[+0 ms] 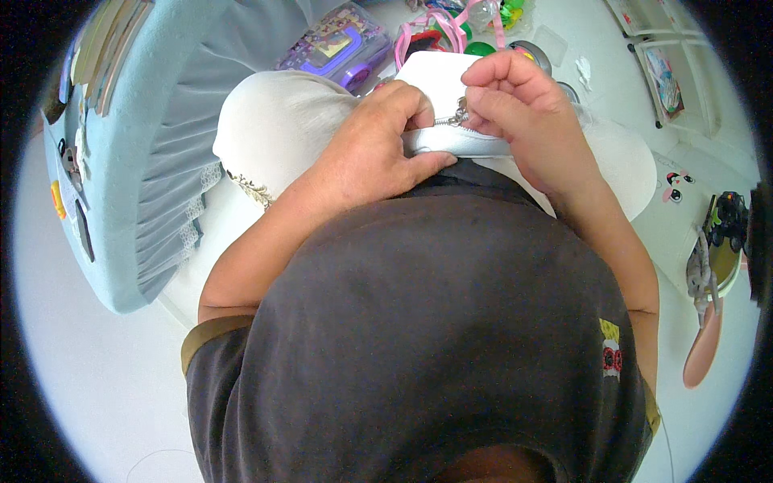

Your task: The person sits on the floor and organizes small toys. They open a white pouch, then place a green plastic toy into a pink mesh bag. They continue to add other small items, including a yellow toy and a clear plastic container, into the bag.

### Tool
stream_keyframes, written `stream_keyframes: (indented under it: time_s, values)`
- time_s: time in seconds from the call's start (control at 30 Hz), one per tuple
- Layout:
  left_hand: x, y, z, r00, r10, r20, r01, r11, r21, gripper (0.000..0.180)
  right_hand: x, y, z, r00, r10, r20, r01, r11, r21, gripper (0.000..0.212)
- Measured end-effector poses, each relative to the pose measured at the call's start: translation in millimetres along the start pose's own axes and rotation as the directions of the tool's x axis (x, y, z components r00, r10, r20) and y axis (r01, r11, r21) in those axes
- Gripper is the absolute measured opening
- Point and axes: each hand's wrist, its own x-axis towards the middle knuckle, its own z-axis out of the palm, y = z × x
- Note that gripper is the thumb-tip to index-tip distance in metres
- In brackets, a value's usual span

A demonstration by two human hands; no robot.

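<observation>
A white zippered pouch (465, 144) lies across my lap, against the front of my dark shirt. My left hand (372, 138) is closed on its left end, with the thumb along the near edge and the fingers over the top. At the zipper, my right hand (527, 117) has its fingers curled in around the metal zipper pull (460, 111), which has small rings hanging on it. Beyond the zipper a flat white panel (441, 76) stands up; I cannot tell whether it belongs to the pouch. The pouch's inside is hidden.
On the left is a light-blue padded piece (129, 241) with a gathered skirt and books (121, 48). A purple-handled case (342, 44) and toys (481, 48) lie ahead. Clear drawers (668, 80) stand far right; a pink brush (703, 354) is at the right.
</observation>
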Motion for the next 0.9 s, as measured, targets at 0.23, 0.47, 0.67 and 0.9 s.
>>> stream_keyframes:
  time_s: [0.23, 0.47, 0.67, 0.9]
  values:
    - [5.2, 2.0, 2.4, 0.993, 0.121, -0.005, -0.121, 0.99, 0.066, 0.032, -3.4, 0.3, -5.4, 0.998, -0.059, 0.009, 0.06, 0.991, -0.119, 0.013]
    - [6.0, -1.4, 3.2, 0.984, 0.171, -0.051, -0.168, 0.984, 0.058, 0.033, -2.3, -14.5, -20.0, 0.923, -0.38, 0.055, 0.326, 0.701, -0.634, 0.017]
    - [7.3, -1.6, 4.4, 0.977, 0.203, -0.07, -0.199, 0.979, 0.052, 0.034, -4.1, -14.3, -29.1, 0.883, -0.364, 0.297, 0.453, 0.491, -0.744, 0.02]
    - [6.2, 1.5, 6.8, 0.984, 0.166, -0.066, -0.165, 0.986, 0.027, 0.034, -0.9, -18.6, -26.6, 0.873, -0.295, 0.388, 0.487, 0.478, -0.731, 0.015]
